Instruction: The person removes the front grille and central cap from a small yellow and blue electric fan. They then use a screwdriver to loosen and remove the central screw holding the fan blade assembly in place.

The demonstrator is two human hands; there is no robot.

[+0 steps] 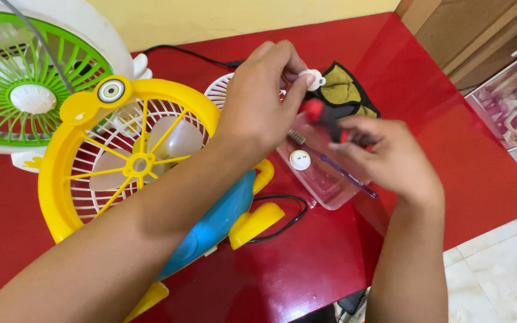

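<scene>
Head view: the left hand [264,96] reaches across the red tabletop [450,137] and pinches a small white round cap [315,79] between thumb and fingertips, holding it up above the far end of a clear plastic tray [324,182]. Just below it, the right hand [384,157] is closed around a screwdriver with a red and black handle [323,117]; the handle end points up toward the cap and sits close under it, though whether the two touch cannot be told.

Inside the tray lie a second white round cap [300,160], a thin purple pen-like tool [345,174] and a small metal spring [296,137]. Behind the hands, a green and black cloth [345,93] lies on the tabletop beside a white fan grille [219,90], which is partly hidden by the left hand.

To the left stands a toy-shaped fan with a yellow ring guard [133,161] and a blue body [216,224], lying under the left forearm. A black cable [288,209] loops out by its yellow foot. Farther left is a white fan with a green grille [28,90].
</scene>
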